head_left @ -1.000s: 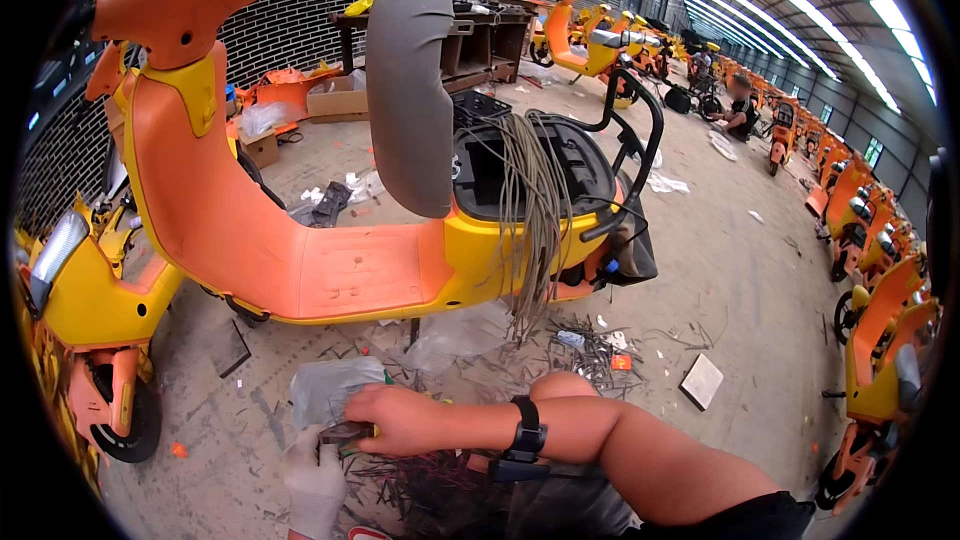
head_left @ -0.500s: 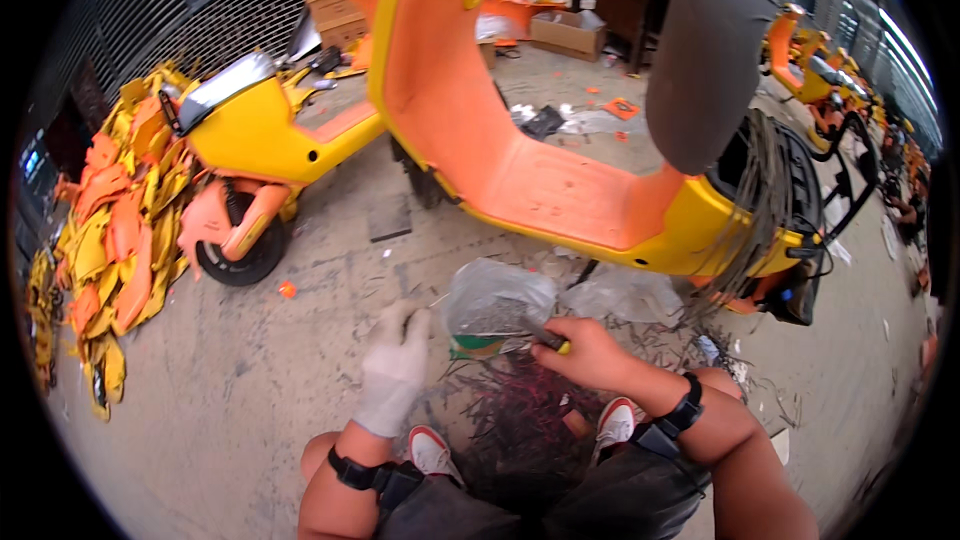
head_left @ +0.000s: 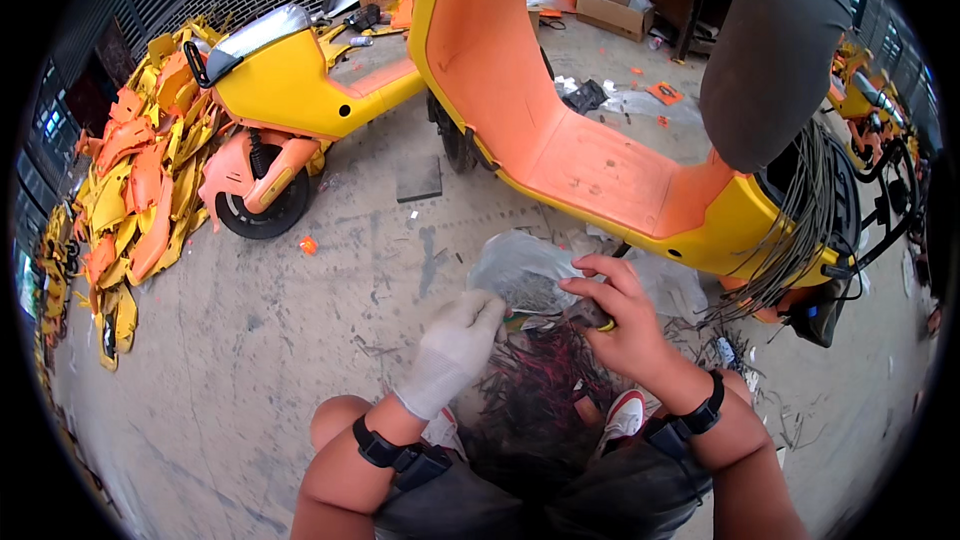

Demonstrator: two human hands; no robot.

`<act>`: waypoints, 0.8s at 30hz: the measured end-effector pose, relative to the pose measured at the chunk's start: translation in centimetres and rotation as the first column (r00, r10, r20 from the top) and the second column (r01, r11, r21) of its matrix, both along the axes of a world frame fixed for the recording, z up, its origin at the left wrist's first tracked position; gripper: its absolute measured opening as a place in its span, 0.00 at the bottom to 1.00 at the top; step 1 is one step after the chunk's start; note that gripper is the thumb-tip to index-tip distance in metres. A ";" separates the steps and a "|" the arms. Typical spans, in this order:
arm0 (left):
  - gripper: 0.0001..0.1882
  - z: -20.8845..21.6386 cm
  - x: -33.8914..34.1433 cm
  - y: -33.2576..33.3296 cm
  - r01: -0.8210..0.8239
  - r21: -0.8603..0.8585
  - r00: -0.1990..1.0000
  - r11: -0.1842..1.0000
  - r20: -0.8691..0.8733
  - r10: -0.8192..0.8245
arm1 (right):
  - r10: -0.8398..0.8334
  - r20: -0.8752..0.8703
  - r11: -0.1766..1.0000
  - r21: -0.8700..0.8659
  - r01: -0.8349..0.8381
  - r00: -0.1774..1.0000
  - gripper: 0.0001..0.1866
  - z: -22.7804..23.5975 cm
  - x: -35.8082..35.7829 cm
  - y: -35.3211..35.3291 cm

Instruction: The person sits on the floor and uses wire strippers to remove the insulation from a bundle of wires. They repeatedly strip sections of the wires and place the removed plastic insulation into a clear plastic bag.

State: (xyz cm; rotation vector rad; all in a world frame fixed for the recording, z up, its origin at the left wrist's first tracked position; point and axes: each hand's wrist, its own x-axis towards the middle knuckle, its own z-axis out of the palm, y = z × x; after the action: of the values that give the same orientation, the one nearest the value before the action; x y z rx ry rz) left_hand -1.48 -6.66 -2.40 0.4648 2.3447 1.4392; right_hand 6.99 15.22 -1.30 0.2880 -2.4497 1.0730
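Observation:
My left hand (head_left: 455, 350), in a whitish glove, has its fingers closed at the left edge of a clear plastic bag (head_left: 512, 258); what they hold, if anything, is too small to make out. The bag is open at the top, with grey bits inside. My bare right hand (head_left: 630, 330) is beside the bag's right edge, its index and middle fingers raised and its lower fingers around a short dark hand tool (head_left: 588, 315) with a yellow edge, whose kind I cannot tell. Below both hands lies a heap of dark and reddish wire scraps (head_left: 540, 380) between my shoes.
A yellow and orange scooter (head_left: 600, 165) stands across the front, a bundle of grey cables (head_left: 800, 210) hanging over its right end. Another scooter part with a wheel (head_left: 265, 205) is left. Yellow and orange panels (head_left: 140, 190) are piled far left. A cardboard box (head_left: 615, 12) sits behind.
My left hand has moved right to the bag, its fingers closing. My right hand has shifted slightly right and up, raising two fingers while keeping the tool. The view has shifted.

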 end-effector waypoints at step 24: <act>0.08 1.1 -0.1 1.8 0.309 -0.089 0.885 0.947 -0.338 -0.321 | 0.106 0.496 0.928 -0.362 0.093 0.862 0.13 -0.9 -0.5 1.7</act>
State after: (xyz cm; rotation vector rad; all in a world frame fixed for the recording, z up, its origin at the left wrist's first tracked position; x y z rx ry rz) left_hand -1.62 -4.90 -1.33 1.1189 2.3994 1.2413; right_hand 6.45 16.95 -2.16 -0.1351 -2.5938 1.7772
